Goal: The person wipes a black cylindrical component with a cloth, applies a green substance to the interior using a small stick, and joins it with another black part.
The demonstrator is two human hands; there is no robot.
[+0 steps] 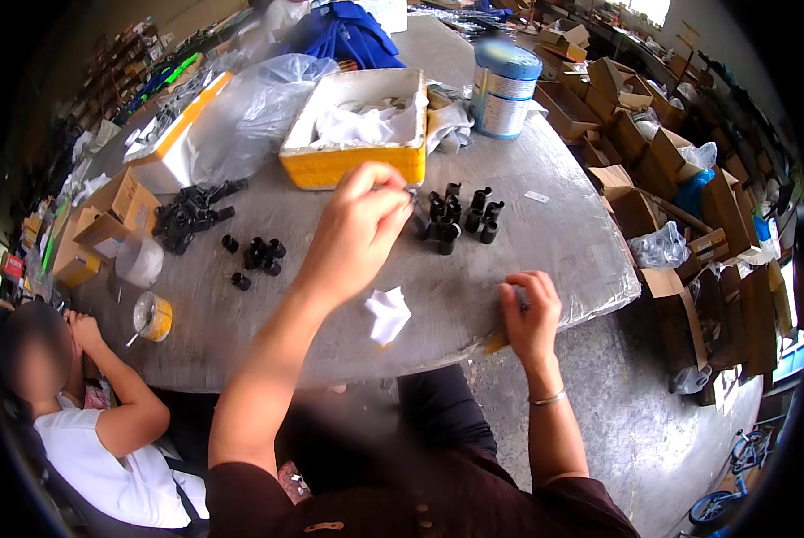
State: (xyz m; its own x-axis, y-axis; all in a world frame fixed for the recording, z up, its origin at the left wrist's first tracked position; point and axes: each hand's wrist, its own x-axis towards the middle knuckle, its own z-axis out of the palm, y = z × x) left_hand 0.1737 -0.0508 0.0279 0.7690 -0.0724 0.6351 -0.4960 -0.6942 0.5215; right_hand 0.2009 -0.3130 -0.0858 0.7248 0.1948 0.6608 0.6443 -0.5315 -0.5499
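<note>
My left hand (363, 220) is raised over the middle of the table, its fingers pinched together. A small dark bit shows at the fingertips, too blurred to name. Just right of it stands a cluster of short black cylindrical parts (447, 235), most of them upright. My right hand (533, 316) is by the table's front edge with curled fingers; whatever they hold is mostly hidden. On the table between my forearms lies a crumpled white cloth or paper (388, 314). A smaller group of black parts (259, 255) sits left of my left forearm.
Beyond my left hand stands a yellow-sided foam box (353, 169) with white material inside. A blue tin (504, 90) is at the back right. A black pile (187, 220), a cardboard box (120, 211) and a glue-like jar (154, 317) lie left, near a seated person (106, 439).
</note>
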